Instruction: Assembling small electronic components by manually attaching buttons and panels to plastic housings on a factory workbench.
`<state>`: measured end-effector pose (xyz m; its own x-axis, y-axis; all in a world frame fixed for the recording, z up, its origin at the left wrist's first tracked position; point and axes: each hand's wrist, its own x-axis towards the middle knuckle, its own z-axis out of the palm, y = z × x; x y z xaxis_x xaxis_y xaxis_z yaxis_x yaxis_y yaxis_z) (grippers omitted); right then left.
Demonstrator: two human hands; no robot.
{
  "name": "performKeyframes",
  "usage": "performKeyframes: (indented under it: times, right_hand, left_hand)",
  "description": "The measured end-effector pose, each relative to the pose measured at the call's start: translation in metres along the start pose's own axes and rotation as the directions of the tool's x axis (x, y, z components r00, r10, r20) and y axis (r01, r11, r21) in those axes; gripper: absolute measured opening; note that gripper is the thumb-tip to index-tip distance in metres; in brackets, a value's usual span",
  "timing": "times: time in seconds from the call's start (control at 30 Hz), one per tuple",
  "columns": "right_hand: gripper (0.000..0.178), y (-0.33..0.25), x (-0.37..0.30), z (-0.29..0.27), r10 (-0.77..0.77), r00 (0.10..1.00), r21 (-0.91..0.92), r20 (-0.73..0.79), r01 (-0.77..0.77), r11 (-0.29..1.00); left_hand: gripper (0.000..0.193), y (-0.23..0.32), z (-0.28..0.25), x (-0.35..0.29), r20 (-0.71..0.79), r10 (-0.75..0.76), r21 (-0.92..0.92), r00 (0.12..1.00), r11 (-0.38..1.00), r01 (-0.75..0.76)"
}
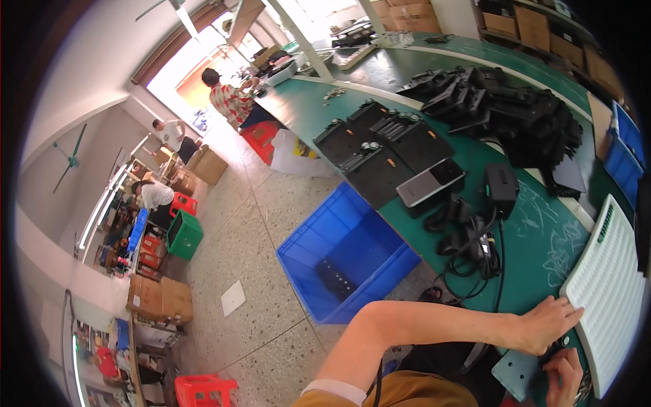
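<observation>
White ribbed panel (pixel 605 298) at far right, small dark part (pixel 561 343) beside it, grey plate (pixel 517 374) nearby

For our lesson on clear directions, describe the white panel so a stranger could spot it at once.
Find the green table, then go to its near end at the picture's right. Beside the left hand is the white panel. Its ridged white face sets it apart from the black parts and blue bin beyond it.

The single head-worn fisheye view looks down and outward from above, with left hand (pixel 541 327) and right hand (pixel 564 375) near, desk (pixel 536 234) rightward, floor (pixel 234 254) farther left.
</observation>
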<state>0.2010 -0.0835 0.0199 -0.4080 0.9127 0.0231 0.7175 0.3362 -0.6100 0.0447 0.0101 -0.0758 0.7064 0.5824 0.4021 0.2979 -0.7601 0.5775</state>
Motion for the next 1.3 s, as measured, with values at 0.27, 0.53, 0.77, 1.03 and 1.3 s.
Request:
performKeyframes:
  times: [0.27, 0.53, 0.77, 1.03, 1.3]
  right_hand:
    - [0.017, 0.012, -0.006, 0.011, -0.027, 0.997, 0.059, -0.073, 0.032, 0.998]
    - [0.02, 0.018, -0.011, 0.02, -0.07, 0.984, 0.069, -0.162, 0.082, 0.994]
    - [0.026, 0.016, -0.008, 0.019, -0.034, 0.988, 0.022, -0.149, 0.038, 0.999]
    - [0.025, 0.02, -0.015, 0.019, 0.05, 0.989, 0.076, -0.14, -0.039, 0.996]
    - [0.021, -0.006, -0.001, 0.022, 0.129, 0.949, 0.1, -0.286, -0.104, 0.989]
  left_hand:
    - [0.094, -0.002, 0.004, 0.004, 0.021, -0.006, -0.075, 1.0, 0.997, 0.008]
    - [0.092, -0.001, 0.002, 0.004, 0.018, -0.007, -0.094, 1.0, 0.996, 0.009]
    - [0.091, -0.002, 0.002, 0.005, 0.028, -0.011, -0.114, 1.0, 0.993, 0.015]
    - [0.092, 0.0, 0.002, 0.004, 0.019, -0.017, -0.113, 1.0, 0.993, 0.019]
    - [0.064, 0.01, -0.033, -0.004, -0.052, -0.021, -0.021, 0.998, 1.0, 0.02]
